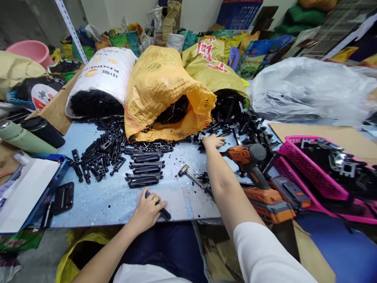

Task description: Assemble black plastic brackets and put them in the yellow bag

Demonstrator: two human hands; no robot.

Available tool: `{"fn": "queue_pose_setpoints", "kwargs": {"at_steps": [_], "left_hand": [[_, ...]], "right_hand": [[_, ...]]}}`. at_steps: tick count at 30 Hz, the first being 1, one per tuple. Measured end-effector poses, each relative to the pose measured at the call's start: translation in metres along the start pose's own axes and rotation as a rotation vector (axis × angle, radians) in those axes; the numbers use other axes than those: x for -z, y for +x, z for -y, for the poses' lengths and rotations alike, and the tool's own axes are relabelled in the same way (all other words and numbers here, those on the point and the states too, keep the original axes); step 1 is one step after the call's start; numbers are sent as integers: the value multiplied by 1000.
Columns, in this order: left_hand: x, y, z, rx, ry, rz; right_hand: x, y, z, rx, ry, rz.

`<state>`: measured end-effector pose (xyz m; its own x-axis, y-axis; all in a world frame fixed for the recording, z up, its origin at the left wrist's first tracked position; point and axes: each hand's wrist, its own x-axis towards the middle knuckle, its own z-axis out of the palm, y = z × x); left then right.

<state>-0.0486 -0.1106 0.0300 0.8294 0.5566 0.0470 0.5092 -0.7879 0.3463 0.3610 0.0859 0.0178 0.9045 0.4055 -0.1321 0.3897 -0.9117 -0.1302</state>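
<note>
My left hand [147, 209] is closed on a long black plastic part [165, 213] at the table's front edge, over a flat grey plate [175, 198]. My right hand [213, 140] reaches far forward to loose black parts by the sacks, its fingers apart; their tips are partly hidden. Beside my right forearm lies a hammer [191, 177], its handle end behind the arm. An orange and black cordless drill [250, 167] stands just right of that arm. Several assembled black parts [144, 169] lie in a stacked row beyond my left hand.
Black parts spill from a white sack [103, 74], an orange sack [165, 86] and an olive sack [216, 72]. A loose heap of black pieces [103, 149] lies left. Pink baskets [318, 169] stand right; a blue tray [60, 173] and green bottle [26, 137] stand left.
</note>
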Motion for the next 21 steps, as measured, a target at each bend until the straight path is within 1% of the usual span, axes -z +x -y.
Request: {"fn": "queue_pose_setpoints", "kwargs": {"at_steps": [3,5,8,10,12,14,16,18,19,21], "left_hand": [[-1,-3,-1,-19,37,-26],[-2,-6,-4,-10,64,-59],[-1,-10,-11,54,110,-126],[1,-11,-16,115,156,-163],[3,-11,-16,173,195,-177],[3,-11,-13,222,199,-159],[1,-11,-8,259,138,-140],[-2,-10,-6,264,-2,-182],[-2,-9,-7,261,-110,-234],[-2,-5,-11,277,-418,-359]], "right_hand": [[-6,-43,8,24,0,47],[-12,-75,8,114,3,78],[-21,-123,-1,238,8,106],[-22,-148,-11,330,4,83],[-17,-166,-23,439,-7,-5],[-6,-178,-36,534,-5,-96],[8,-189,-52,602,50,-96],[21,-203,-68,670,213,-3],[25,-212,-76,713,354,76],[27,-236,-91,775,736,276]]}}
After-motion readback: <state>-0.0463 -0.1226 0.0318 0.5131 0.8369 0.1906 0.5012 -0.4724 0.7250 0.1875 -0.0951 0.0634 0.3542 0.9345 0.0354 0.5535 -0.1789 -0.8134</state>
